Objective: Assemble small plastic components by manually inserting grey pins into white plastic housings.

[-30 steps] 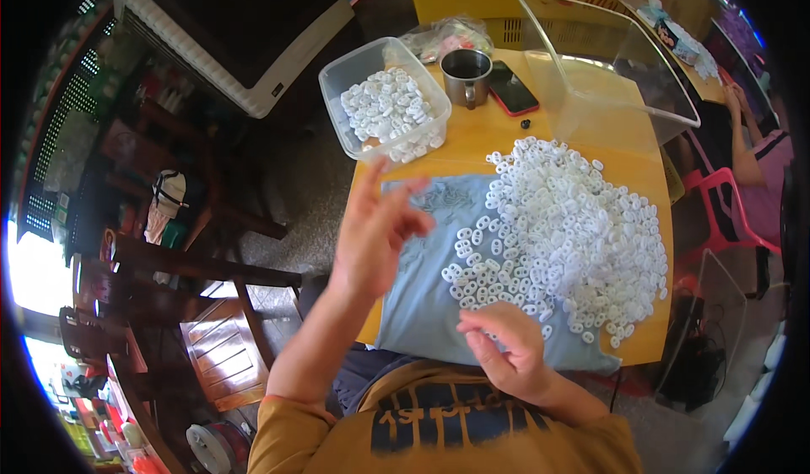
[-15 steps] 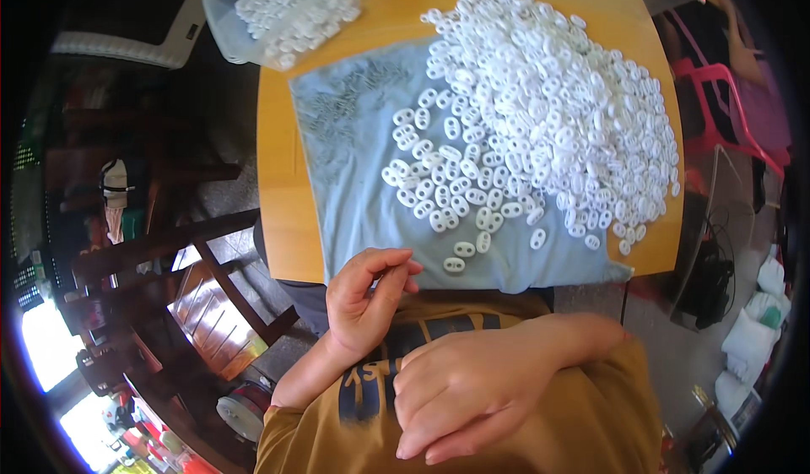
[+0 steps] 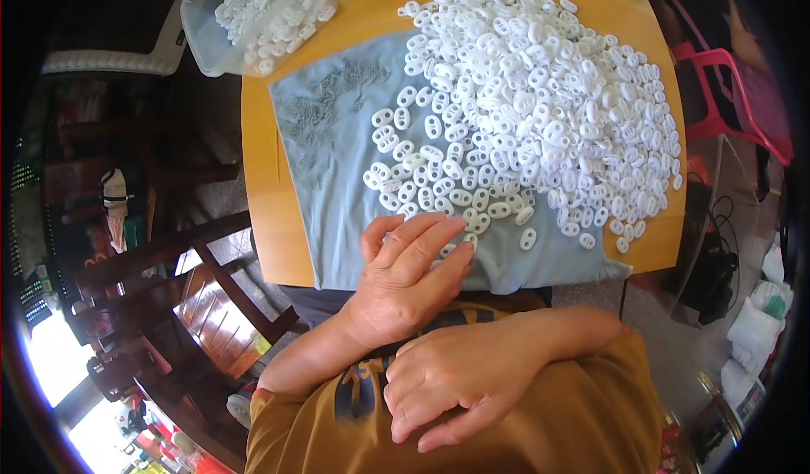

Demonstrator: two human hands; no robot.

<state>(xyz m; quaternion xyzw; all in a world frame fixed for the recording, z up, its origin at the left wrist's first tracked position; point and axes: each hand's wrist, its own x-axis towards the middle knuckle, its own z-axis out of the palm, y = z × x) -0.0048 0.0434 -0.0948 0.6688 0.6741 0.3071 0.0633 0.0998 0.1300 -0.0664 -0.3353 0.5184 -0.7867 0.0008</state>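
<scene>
My left hand [image 3: 412, 276] reaches over the near edge of a grey-blue cloth [image 3: 329, 229]. Its fingers are stretched and apart, with nothing visible in them. The fingertips overlap the nearest of the loose white two-holed oval plastic pieces [image 3: 460, 196]; whether they touch any, I cannot tell. My right hand [image 3: 460, 381] hangs in front of my brown shirt, back upward. Its fingers are loosely bent, the thumb stands apart, and no object shows in it. A large heap of the same white pieces [image 3: 540, 94] covers the cloth's right side. Small thin grey metal pieces [image 3: 337, 98] lie scattered on its far left.
A clear plastic tub [image 3: 202, 48] of white pieces stands at the table's far left corner. The wooden table [image 3: 274, 246] shows around the cloth. To the left is a dark wooden chair [image 3: 228, 280]; a pink plastic chair [image 3: 730, 94] stands at the right.
My left hand has moved forward and right over the cloth, its fingers spreading from a loose curl. My right hand stays nearly in place. The view has shifted slightly.
</scene>
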